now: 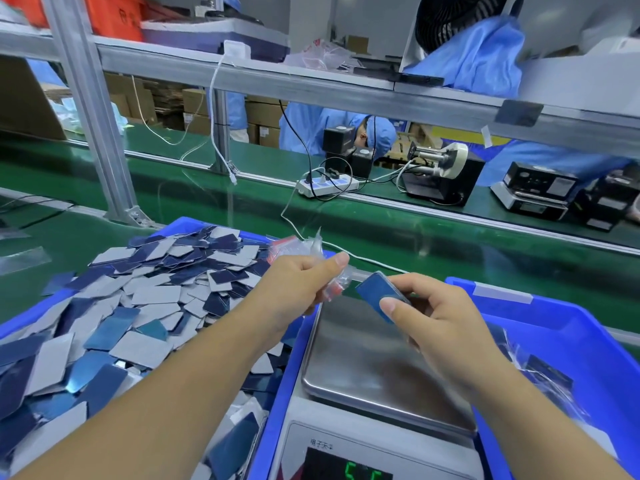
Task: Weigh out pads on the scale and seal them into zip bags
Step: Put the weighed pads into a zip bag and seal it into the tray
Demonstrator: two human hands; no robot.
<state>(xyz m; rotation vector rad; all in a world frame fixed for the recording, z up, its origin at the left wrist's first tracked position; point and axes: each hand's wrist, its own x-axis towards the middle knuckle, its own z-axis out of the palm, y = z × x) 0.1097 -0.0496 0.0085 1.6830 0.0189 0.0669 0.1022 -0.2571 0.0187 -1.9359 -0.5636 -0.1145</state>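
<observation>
Over the bare scale pan [374, 358], the left hand [298, 285] pinches zip bags [304, 245]; the right hand [433, 317] grips a pad stack [375, 294], apparently weighed, bagging and sealing ahead.

Below the right fingers [393, 308], the scale display [349, 467] is cut off by the frame's bottom edge; its green digits are unreadable.

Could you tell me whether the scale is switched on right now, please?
On: the scale display shows lit green digits, cut off by the frame edge, so the reading cannot be told.
</observation>
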